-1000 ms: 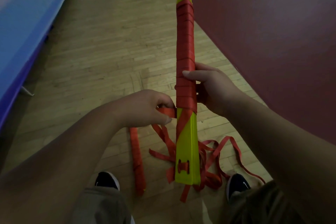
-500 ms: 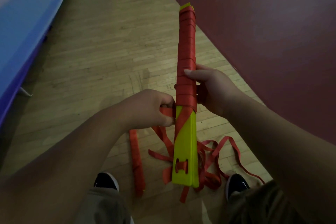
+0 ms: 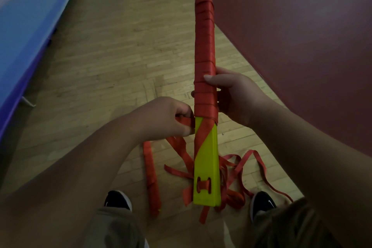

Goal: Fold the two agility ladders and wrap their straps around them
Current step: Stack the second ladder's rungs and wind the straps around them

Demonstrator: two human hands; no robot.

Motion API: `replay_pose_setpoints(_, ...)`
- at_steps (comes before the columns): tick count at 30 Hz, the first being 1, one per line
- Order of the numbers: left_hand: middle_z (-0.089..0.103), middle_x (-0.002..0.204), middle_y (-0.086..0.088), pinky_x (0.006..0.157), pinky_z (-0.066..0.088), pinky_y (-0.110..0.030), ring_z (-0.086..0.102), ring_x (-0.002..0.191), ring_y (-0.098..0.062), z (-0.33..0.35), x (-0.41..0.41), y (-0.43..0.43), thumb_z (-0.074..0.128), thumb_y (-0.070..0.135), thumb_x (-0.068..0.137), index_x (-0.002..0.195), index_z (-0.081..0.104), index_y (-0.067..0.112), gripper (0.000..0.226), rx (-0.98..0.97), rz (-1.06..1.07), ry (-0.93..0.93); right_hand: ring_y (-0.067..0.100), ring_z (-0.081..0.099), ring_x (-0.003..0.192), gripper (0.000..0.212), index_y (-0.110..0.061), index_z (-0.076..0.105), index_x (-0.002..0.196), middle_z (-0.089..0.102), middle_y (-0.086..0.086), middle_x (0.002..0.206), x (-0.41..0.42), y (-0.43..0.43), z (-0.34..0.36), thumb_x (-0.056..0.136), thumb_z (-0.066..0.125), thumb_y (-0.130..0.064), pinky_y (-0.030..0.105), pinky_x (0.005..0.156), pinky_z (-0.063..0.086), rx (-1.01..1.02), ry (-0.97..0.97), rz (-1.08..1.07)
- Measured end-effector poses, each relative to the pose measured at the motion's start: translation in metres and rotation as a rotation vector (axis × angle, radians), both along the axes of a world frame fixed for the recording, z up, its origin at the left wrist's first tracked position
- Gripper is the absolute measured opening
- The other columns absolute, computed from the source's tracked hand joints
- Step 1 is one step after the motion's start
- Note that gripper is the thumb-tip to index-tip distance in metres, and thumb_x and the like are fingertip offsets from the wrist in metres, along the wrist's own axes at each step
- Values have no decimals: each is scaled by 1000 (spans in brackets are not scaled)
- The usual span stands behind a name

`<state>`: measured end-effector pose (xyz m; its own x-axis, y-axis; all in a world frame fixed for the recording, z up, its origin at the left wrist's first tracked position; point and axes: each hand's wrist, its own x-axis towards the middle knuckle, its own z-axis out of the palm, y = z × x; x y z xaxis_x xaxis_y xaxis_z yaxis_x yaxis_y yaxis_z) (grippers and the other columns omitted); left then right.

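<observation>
Hands first: clasping the wound stretch of the folded ladder (image 3: pixel 207 159) with the right hand (image 3: pixel 235 96), thumb lying across the front, and holding it up off the floor (image 3: pixel 100 66); pinching the orange strap (image 3: pixel 184 122) in the left hand (image 3: pixel 171 119), tight against the bundle's left edge, just where the winding is giving way to bare yellow. Running the long axis straight away from the body, far end pointing forward, near end hanging between the two black shoes (image 3: pixel 117 200). Judging the next turn as hanging on that layout: strap coming off on the left side, nearer the left hand, and needing to pass round the back toward the right while working down toward the body. Trailing below, loose strap loops (image 3: pixel 234 197) lying tangled on the floor; lying just left of them, a second orange-wound length (image 3: pixel 151 177), probably the other ladder, already wrapped.
</observation>
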<state>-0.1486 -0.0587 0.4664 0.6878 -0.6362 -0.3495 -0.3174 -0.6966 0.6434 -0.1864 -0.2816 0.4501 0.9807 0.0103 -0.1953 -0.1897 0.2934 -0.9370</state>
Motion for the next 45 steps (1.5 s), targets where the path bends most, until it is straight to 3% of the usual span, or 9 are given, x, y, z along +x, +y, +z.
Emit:
replay_pose_setpoints(3, 77, 84, 4, 70, 56, -33, 70, 72, -9, 1, 1, 1, 84, 37, 87, 89, 81, 36, 4, -13, 3, -5, 37, 79, 112, 36, -10, 68, 139, 75, 14, 116, 0, 0, 1, 104, 66, -15, 50, 89, 63, 10, 3, 7)
replay_pose_setpoints(9, 79, 89, 9, 81, 62, -35, 76, 84, -9, 7, 5, 7, 87, 42, 88, 92, 83, 35, 9, -12, -4, -12, 43, 74, 123, 36, -11, 68, 140, 76, 14, 117, 1, -2, 1, 104, 68, -15, 44, 81, 63, 3, 3, 5)
replay_pose_setpoints(13, 79, 89, 14, 80, 60, -32, 75, 82, -3, 7, 10, 11, 89, 41, 87, 94, 80, 36, 12, 61, -15, -25, 42, 74, 123, 41, -16, 69, 141, 74, 21, 132, 1, 0, -2, 100, 75, -15, 58, 98, 63, -70, -16, -27)
replay_pose_setpoints(23, 78, 90, 13, 83, 64, -39, 75, 84, -6, 8, 0, 7, 85, 40, 90, 97, 78, 35, 11, 130, 8, -68, 28, 80, 110, 58, -27, 60, 146, 72, 9, 131, 4, 14, -7, 95, 86, -18, 57, 87, 69, -184, -16, -160)
replay_pose_setpoints(30, 77, 92, 3, 77, 63, -41, 76, 85, -17, 6, -12, -6, 84, 56, 85, 97, 76, 29, 31, 216, 103, -94, 19, 77, 104, 81, -34, 45, 159, 64, -1, 130, 3, 24, -6, 92, 90, -19, 38, 72, 69, -223, 0, -270)
replay_pose_setpoints(34, 75, 92, 5, 69, 55, -31, 71, 84, -11, 4, -16, -17, 89, 65, 76, 99, 74, 27, 47, 237, 198, -73, 21, 78, 103, 88, -36, 40, 157, 60, 1, 131, 3, 29, -8, 89, 93, -21, 44, 73, 71, -258, -18, -316)
replay_pose_setpoints(38, 70, 92, 3, 67, 52, -32, 68, 82, -14, -8, -23, -33, 93, 66, 71, 103, 69, 22, 59, 288, 237, -156, 21, 79, 98, 90, -35, 39, 151, 59, 2, 128, 4, 31, -11, 83, 98, -24, 51, 74, 71, -300, -1, -399)
replay_pose_setpoints(41, 70, 92, 2, 70, 54, -33, 69, 83, -16, -10, -27, -41, 94, 58, 75, 102, 68, 22, 52, 258, 262, -169, 19, 79, 96, 92, -32, 39, 151, 62, 1, 120, 4, 29, -12, 81, 99, -27, 50, 73, 71, -338, 25, -418)
replay_pose_setpoints(45, 78, 92, 2, 81, 63, -39, 76, 87, -18, -12, -21, -34, 98, 42, 76, 98, 78, 25, 34, 74, 242, -18, 17, 78, 99, 87, -25, 44, 149, 66, 1, 121, 2, 19, -10, 82, 98, -33, 39, 70, 70, -352, 69, -375)
